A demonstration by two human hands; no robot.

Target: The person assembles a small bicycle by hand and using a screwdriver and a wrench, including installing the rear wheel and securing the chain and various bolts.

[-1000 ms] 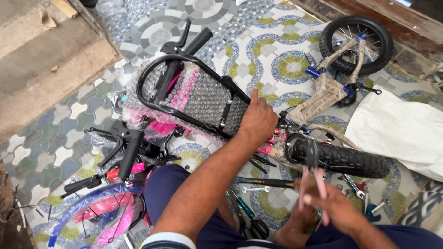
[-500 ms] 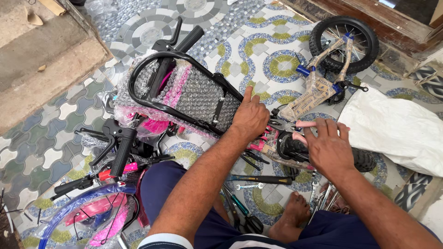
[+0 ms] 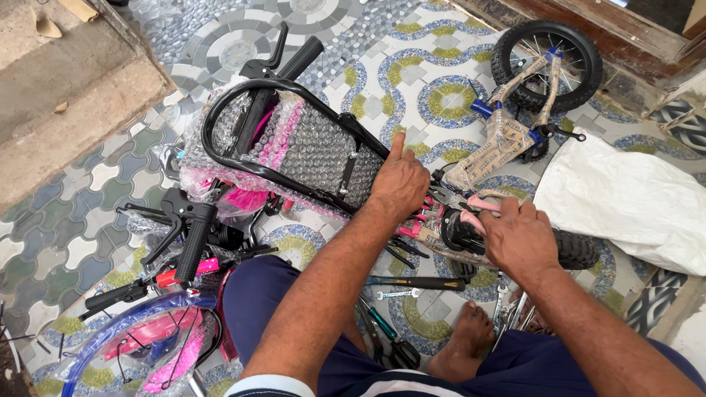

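My left hand (image 3: 401, 180) presses down on the near end of a black tubular carrier rack (image 3: 294, 147) wrapped in bubble wrap, its fingers curled over the edge and the forefinger pointing away. My right hand (image 3: 518, 235) is curled over a small black-tyred wheel (image 3: 573, 250), its fingers closed on a pink part (image 3: 482, 204) next to the hub. Pink bicycle frame pieces (image 3: 246, 198) lie under the rack. Both forearms reach out over my lap.
A second wheel with a paper-wrapped fork (image 3: 544, 59) lies far right, beside a white sack (image 3: 625, 198). A handlebar with a black grip (image 3: 195, 235) and a plastic-wrapped blue rim (image 3: 132, 345) lie left. A spanner (image 3: 393, 294), pliers (image 3: 390, 338), my bare foot (image 3: 467, 338) and a concrete step (image 3: 66, 95) surround me.
My right hand rose from beside my foot to the small wheel, spread out, then closed on the pink part. My left hand stayed on the rack.
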